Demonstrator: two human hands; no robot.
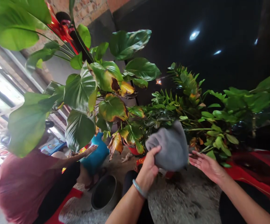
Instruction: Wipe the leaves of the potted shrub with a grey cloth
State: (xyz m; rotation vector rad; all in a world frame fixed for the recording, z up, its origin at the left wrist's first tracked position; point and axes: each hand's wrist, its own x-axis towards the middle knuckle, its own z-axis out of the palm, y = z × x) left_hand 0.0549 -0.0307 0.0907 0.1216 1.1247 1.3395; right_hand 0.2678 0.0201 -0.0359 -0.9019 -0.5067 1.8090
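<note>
A bunched grey cloth (169, 149) is held up in my left hand (150, 163), its thumb pressed on the near side. A pale bangle circles that wrist. My right hand (207, 166) is just right of the cloth, palm partly up and fingers apart, with nothing in it. Beyond the right hand stands a leafy green plant (218, 140) with a few browned leaves. Behind the cloth is a denser plant with small leaflets (169, 102). To the left rises a tall plant with broad leaves (81, 88), several of them yellowed and brown at the edges.
A black bucket (105, 193) stands on the rough floor, left of my legs. A person in a pink shirt (27, 183) sits at the left, an arm reaching past the broad leaves; someone in blue (95, 155) is beyond. A dark glossy wall (195, 62) backs the plants.
</note>
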